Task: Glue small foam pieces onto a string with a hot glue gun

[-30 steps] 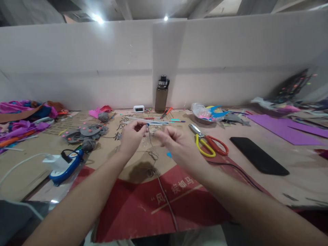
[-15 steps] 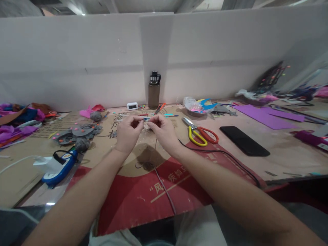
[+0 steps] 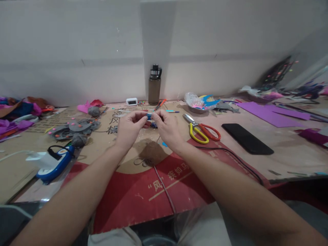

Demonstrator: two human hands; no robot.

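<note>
Over the middle of the cardboard, my left hand (image 3: 130, 129) and my right hand (image 3: 167, 130) come together, fingertips pinched. Between them is a small blue piece (image 3: 149, 117), gripped from both sides; its exact kind is too small to make out. A thin grey cord (image 3: 164, 186) runs down the red printed cardboard (image 3: 128, 205) to its near edge, with loops of it lying below my hands. Just right of my right hand lie scissors (image 3: 201, 131) with one yellow and one red handle. A small blue scrap (image 3: 164, 144) rests beside my right wrist.
Behind my hands stand a dark bottle (image 3: 154, 85) and a small white digital display (image 3: 132, 101). To the right are a bowl (image 3: 198, 109) of bits, a black phone (image 3: 246, 138) and purple sheets (image 3: 274, 114). Grey felt pieces (image 3: 74, 130) and a blue power strip (image 3: 56, 169) lie left.
The view has tilted down slightly. More of the blue piece shows between my fingers, and a blue scrap now shows by my right wrist. Both hands stay pinched together.
</note>
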